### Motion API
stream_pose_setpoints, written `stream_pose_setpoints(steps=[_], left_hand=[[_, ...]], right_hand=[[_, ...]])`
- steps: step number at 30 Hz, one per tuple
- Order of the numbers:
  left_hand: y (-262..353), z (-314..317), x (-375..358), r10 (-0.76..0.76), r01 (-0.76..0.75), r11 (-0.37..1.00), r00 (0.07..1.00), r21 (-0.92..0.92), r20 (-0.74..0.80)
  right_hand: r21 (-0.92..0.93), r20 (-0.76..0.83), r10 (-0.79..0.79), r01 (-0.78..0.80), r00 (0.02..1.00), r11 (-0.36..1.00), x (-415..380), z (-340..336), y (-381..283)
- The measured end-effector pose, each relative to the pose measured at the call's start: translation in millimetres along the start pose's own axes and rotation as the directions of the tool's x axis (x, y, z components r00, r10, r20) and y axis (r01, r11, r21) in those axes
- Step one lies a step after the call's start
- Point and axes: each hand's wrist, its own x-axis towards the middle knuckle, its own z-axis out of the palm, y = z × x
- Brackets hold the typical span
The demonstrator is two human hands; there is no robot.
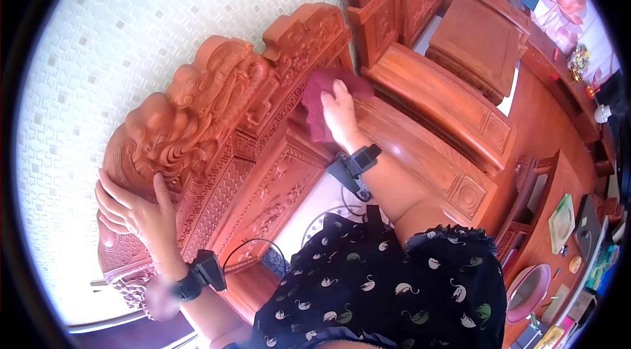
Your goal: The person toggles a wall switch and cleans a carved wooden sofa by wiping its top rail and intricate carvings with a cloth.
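Note:
A large carved wooden bench with a tall ornate backrest (197,102) runs along the wall in front of me. My left hand (135,214) rests on the left part of the carving, thumb and fingers spread, holding nothing. Farther right, my right hand (340,112) is closed on a dark red cloth (317,102), which lies against the backrest near its right end. Part of the cloth spreads out beyond my fingers. Below it extends the smooth wooden seat (401,142). Both wrists wear black straps with small devices.
A second carved wooden seat (420,86) adjoins on the right, with a square wooden table (476,43) beyond it. At lower right, a wooden table (542,237) holds a pink-rimmed basin (528,293), a pale octagonal dish (562,223) and other items. Patterned wallpaper (131,40) covers the wall.

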Motion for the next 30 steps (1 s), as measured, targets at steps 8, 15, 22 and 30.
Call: stream_pose_setpoints(steps=[8,15,22,30], left_hand=[[-2,2,0,0.031,-0.031,0.999,0.999,-0.02,-0.014],[0,1,1,0.033,-0.033,0.999,0.999,0.016,-0.006],[-1,1,-1,0.012,-0.012,0.999,1.0,-0.031,-0.01],[1,0,-1,-0.013,0.013,0.999,1.0,-0.046,-0.001]], right_hand=[[0.612,0.185,0.357,-0.392,0.916,0.687,5,-9,-41],[0.146,0.004,0.067,-0.067,0.998,0.987,-4,40,-17],[0.06,0.02,-0.157,0.156,0.987,0.986,-20,40,-48],[-0.256,0.212,-0.518,0.559,0.829,0.789,0,27,-58]])
